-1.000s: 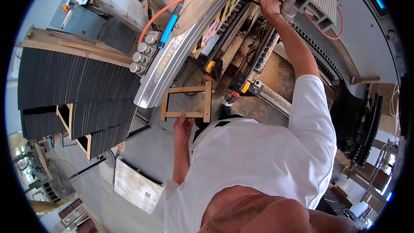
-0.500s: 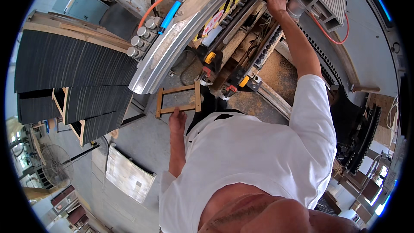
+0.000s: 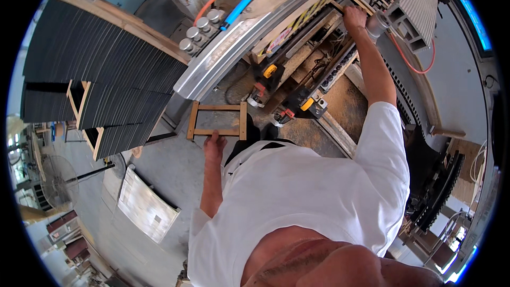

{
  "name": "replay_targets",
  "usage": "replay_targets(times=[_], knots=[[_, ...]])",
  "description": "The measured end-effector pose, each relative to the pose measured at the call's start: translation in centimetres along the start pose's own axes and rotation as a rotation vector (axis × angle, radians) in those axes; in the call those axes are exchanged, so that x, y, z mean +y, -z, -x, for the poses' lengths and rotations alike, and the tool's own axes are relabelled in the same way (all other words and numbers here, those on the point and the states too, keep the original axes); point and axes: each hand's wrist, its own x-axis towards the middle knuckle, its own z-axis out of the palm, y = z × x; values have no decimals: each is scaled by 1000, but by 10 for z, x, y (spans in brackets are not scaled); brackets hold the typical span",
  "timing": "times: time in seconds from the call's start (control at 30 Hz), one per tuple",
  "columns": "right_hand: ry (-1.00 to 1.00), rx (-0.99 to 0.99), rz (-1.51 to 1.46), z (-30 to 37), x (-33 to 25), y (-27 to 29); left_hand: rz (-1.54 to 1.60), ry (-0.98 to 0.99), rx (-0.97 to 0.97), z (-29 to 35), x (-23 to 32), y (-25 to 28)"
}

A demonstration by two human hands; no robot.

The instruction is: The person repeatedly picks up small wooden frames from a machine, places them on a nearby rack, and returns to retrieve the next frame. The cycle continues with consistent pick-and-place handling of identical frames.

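Note:
My left hand [image 3: 214,146] is closed on the near rail of a small wooden frame [image 3: 218,132], a rectangle of light strips with an open middle. The frame hangs above the floor, in front of the machine [image 3: 297,64]. Out ahead on the right, my right arm reaches to the machine's far end. There my right hand [image 3: 355,19] is closed, its fingertips hidden, next to wooden strips [image 3: 359,1] and a round metal cylinder [image 3: 378,23]. What it grips, if anything, I cannot make out.
Tall stacks of black panels [image 3: 106,58] stand at the left. A curved metal beam [image 3: 218,53] with a blue pen-like tool [image 3: 239,11] arches over the machine. Sawdust [image 3: 345,103] covers parts of the machine bed and floor. A fan [image 3: 59,180] stands at far left, a pale board [image 3: 146,202] nearby.
The view has shifted a little. The wooden frame in my left hand has turned slightly and sits more level. My right hand stays at the machine's far end.

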Motion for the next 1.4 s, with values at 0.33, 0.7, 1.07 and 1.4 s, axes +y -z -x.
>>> replay_targets(times=[0.33,0.7,1.07,1.4], knots=[[-162,15,-131,8,0,17,-222,-390,79,53,76,54],[214,457,-1055,256,-231,206,-26,-874,438,130,288,273],[65,-241,-1308,382,-380,170,-215,-754,499,-6,494,390],[-27,-308,-1145,433,-391,103,-815,-1148,823,-16,491,331]])
